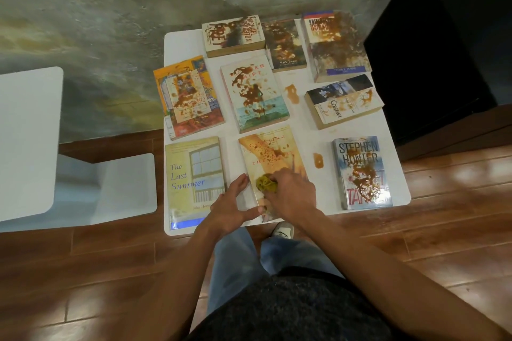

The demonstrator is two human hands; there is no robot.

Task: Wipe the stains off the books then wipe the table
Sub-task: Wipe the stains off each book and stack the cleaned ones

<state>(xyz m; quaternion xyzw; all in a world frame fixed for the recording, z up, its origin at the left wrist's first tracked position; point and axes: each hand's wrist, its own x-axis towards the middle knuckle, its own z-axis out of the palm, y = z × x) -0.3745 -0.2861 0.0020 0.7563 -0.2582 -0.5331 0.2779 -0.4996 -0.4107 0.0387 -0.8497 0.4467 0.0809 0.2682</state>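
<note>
nine flat paperback books lie on the white square table (304, 124), where the right hand (291, 196) grips a crumpled yellow-green cloth (266, 183) on the tan book (273, 158), its edge touched by the open left hand (231, 209) just beside.

Brown stains (291, 93) blotch the white table (180, 41); yellow-green cloth (266, 183).

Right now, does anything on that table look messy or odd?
Yes. Brown stains cover most of the books, heaviest on the far right one. Two puddles sit on the bare table. Only The Last Summer looks clean.
</note>
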